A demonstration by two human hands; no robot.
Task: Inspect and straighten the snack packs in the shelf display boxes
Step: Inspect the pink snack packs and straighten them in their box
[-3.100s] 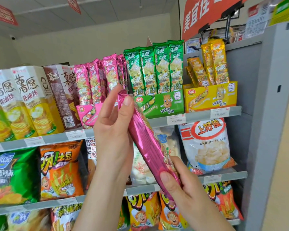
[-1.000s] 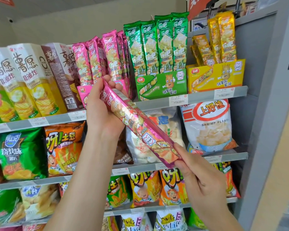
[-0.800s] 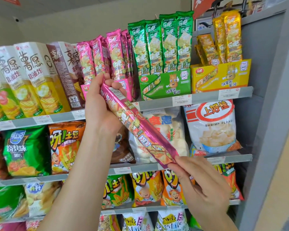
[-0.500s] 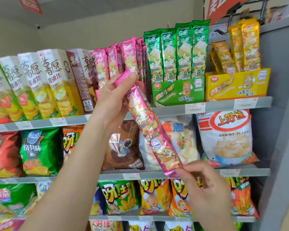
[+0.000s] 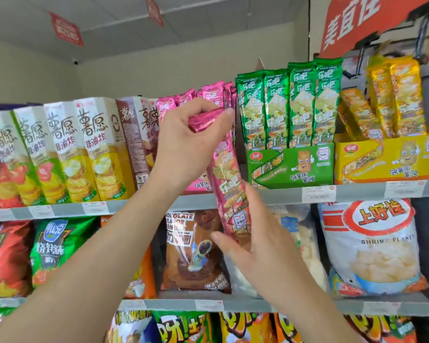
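Head view: left hand (image 5: pixel 183 139) pinches the pink snack pack (image 5: pixel 229 184) at its top; flat right hand (image 5: pixel 260 243) props its base. Long axis near-upright, display box (image 5: pixel 199 186) just behind.

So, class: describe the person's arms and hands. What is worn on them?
Nothing visible. The left hand and right hand are ungloved, with no ring, watch or bracelet showing; both forearms are bare, no sleeve in view.

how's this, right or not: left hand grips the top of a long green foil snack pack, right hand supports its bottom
No: the head view shows the long foil snack pack is pink, not green. The left hand grips its top, the right hand supports its bottom.
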